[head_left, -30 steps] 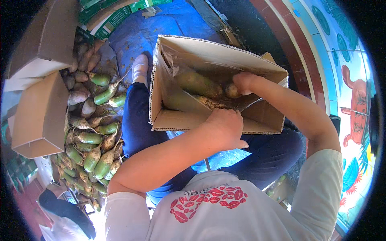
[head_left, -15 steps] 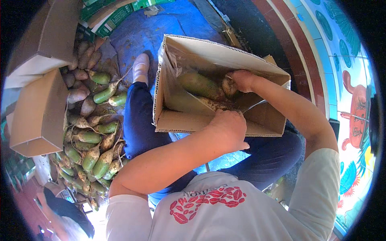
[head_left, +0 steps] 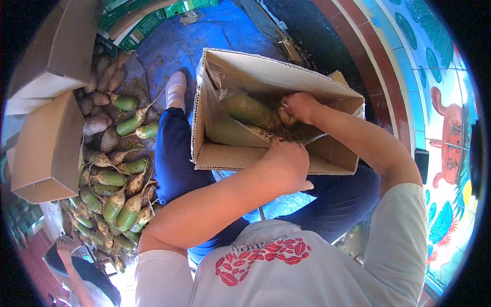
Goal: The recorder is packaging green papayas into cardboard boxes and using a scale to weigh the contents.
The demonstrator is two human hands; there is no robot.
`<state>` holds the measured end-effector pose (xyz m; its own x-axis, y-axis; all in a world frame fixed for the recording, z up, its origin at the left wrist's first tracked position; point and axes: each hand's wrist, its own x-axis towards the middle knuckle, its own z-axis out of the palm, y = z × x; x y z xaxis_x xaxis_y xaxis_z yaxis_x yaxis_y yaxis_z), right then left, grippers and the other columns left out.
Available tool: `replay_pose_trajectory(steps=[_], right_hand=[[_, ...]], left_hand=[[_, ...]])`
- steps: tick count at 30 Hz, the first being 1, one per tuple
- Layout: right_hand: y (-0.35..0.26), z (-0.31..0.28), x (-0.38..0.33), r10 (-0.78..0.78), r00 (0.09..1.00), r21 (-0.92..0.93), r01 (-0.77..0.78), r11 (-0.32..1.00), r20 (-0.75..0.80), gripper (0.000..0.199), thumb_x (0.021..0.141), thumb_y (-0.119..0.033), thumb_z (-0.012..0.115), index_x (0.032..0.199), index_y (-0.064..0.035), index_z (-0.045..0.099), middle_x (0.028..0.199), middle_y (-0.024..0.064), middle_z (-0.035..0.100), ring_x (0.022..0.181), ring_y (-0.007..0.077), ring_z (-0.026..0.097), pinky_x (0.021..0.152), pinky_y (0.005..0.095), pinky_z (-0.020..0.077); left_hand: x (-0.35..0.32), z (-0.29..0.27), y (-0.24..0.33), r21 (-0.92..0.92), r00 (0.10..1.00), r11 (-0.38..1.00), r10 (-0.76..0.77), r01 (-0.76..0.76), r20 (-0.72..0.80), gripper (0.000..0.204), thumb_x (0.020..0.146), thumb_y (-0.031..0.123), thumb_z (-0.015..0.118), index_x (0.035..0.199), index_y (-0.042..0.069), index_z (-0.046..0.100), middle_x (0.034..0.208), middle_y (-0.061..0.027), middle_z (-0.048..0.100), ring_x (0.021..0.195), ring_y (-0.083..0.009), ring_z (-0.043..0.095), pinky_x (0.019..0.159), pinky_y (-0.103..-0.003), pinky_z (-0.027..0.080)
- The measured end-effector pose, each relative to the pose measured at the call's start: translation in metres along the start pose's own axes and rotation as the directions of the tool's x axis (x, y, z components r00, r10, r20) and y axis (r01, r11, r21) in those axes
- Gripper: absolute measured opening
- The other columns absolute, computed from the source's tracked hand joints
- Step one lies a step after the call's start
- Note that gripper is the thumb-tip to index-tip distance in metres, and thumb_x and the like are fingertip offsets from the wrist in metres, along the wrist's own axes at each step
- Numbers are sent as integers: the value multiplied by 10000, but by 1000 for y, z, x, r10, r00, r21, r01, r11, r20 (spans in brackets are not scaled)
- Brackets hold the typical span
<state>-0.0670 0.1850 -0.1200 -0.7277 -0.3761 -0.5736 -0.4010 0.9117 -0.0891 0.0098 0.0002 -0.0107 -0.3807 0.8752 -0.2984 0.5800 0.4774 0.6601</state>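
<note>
An open cardboard box (head_left: pixel 225 156) rests on my lap, lined with clear plastic. A large green radish (head_left: pixel 250 111) lies inside it. My right hand (head_left: pixel 300 106) reaches into the box and is closed on a smaller brown-skinned radish (head_left: pixel 286 118) next to the green one. My left hand (head_left: pixel 287 165) grips the near wall of the box, fingers curled over its edge.
A heap of green and brown radishes (head_left: pixel 115 174) lies on the ground to my left, on a blue tarp (head_left: pixel 179 41). Two cardboard boxes (head_left: pixel 46 138) stand at the far left. Another person's arm (head_left: pixel 71 266) shows at the lower left. A painted wall (head_left: pixel 450 128) runs along the right.
My right hand has pushed a little deeper into the box with the radish. My left hand stays on the box wall.
</note>
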Motion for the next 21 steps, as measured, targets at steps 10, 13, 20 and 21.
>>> replay_pose_trajectory(steps=[10,13,20,21], right_hand=[[6,-44,-31,-62,983,-185,95,978,175,167,664,-19,551,817,-15,618,819,187,610,829,350,586,713,412,477],[-5,-43,-35,13,942,-222,65,973,335,117,660,-24,553,748,-9,628,809,193,614,800,352,596,688,411,488],[-6,-44,-43,5,1000,-123,-3,992,22,123,678,-37,536,732,-5,641,820,205,620,803,351,606,695,410,496],[-2,-47,-48,1,1000,-122,2,993,26,123,678,-37,536,732,-5,641,820,205,620,803,351,606,695,410,496]], left_hand=[[-4,-4,0,-51,1000,999,-5,7,30,663,686,477,635,998,-96,513,914,-227,589,887,-342,574,803,-411,448],[-3,-3,1,-56,999,998,-9,10,32,656,685,468,637,999,-93,515,923,-230,587,891,-344,572,809,-410,445],[-2,-3,1,-49,999,999,-4,7,53,652,679,457,647,1008,-90,512,946,-229,579,905,-339,566,809,-411,443],[-3,-3,1,-54,998,998,-8,11,54,652,679,457,647,1008,-90,512,946,-229,579,905,-339,566,809,-411,443]])
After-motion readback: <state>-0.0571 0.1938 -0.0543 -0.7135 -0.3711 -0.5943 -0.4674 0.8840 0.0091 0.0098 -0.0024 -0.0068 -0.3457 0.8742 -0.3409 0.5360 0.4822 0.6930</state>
